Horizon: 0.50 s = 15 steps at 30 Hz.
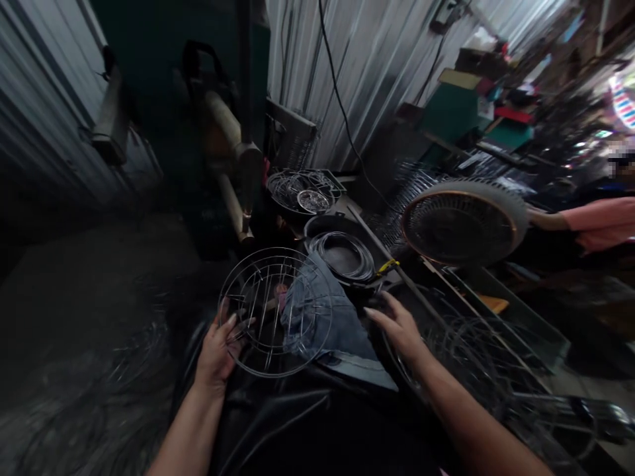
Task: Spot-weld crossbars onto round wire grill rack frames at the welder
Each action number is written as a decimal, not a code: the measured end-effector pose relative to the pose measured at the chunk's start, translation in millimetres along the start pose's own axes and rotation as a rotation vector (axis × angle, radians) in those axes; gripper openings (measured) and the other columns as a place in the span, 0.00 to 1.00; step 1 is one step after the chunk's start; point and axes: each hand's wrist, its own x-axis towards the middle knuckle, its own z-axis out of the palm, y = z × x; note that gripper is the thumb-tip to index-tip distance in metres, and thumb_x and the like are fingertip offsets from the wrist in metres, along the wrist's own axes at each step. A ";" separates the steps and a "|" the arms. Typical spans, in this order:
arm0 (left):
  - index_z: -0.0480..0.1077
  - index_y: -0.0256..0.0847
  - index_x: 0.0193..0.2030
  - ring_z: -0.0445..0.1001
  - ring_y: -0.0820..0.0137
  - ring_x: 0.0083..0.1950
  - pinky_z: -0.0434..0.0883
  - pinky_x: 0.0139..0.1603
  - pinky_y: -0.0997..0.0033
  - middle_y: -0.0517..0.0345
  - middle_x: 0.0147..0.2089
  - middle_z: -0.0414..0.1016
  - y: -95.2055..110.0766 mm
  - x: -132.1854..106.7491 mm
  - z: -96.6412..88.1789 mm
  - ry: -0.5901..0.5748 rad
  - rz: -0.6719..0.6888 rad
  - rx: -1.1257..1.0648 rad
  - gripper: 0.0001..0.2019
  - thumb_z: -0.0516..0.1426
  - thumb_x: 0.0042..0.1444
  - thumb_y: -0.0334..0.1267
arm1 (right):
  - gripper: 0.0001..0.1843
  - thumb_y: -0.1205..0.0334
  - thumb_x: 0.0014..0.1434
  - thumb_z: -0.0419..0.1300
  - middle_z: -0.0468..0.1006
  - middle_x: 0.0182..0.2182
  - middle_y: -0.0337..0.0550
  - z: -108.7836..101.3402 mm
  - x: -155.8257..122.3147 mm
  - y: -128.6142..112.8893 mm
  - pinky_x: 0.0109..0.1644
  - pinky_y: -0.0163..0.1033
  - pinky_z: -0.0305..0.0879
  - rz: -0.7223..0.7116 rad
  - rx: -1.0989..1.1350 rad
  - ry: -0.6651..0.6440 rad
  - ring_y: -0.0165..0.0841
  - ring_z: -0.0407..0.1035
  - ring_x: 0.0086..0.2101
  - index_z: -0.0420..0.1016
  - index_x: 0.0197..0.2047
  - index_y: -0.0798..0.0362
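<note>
One round wire rack (276, 312) extends rightward from the left hand (217, 349) gripping its rim; right hand (401, 329) open, apart

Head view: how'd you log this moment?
left hand: holds round wire rack; right hand: off rack; denim cloth: partly behind rack; wire coil: beyond cloth

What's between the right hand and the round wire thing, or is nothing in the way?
Nothing visible blocks it: the right hand is apart from the wire rack, which the left hand holds by its edge. Blue denim shows in the gap, but seems to lie beneath the rack.
</note>
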 end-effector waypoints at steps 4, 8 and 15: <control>0.53 0.48 0.66 0.78 0.60 0.42 0.75 0.38 0.62 0.50 0.47 0.73 -1.4 -8.0 4.3 -0.040 0.050 0.004 0.38 0.61 0.49 0.33 | 0.44 0.45 0.41 0.66 0.71 0.52 0.55 63.1 11.7 -31.4 0.46 0.45 0.70 -0.033 0.066 -0.328 0.45 0.68 0.50 0.63 0.58 0.56; 0.53 0.45 0.68 0.73 0.58 0.52 0.72 0.47 0.61 0.45 0.55 0.69 3.1 -32.1 3.5 0.015 0.119 0.003 0.43 0.66 0.45 0.35 | 0.40 0.47 0.38 0.60 0.77 0.44 0.55 84.8 8.8 -28.1 0.32 0.46 0.71 0.133 -0.060 -0.398 0.46 0.74 0.36 0.63 0.54 0.55; 0.63 0.43 0.63 0.65 0.62 0.61 0.61 0.61 0.64 0.51 0.58 0.69 53.1 -46.9 -105.7 0.404 0.568 0.246 0.32 0.65 0.50 0.35 | 0.20 0.49 0.33 0.62 0.79 0.36 0.54 83.5 6.2 -24.6 0.43 0.56 0.70 0.195 -0.319 -0.342 0.52 0.74 0.39 0.72 0.34 0.42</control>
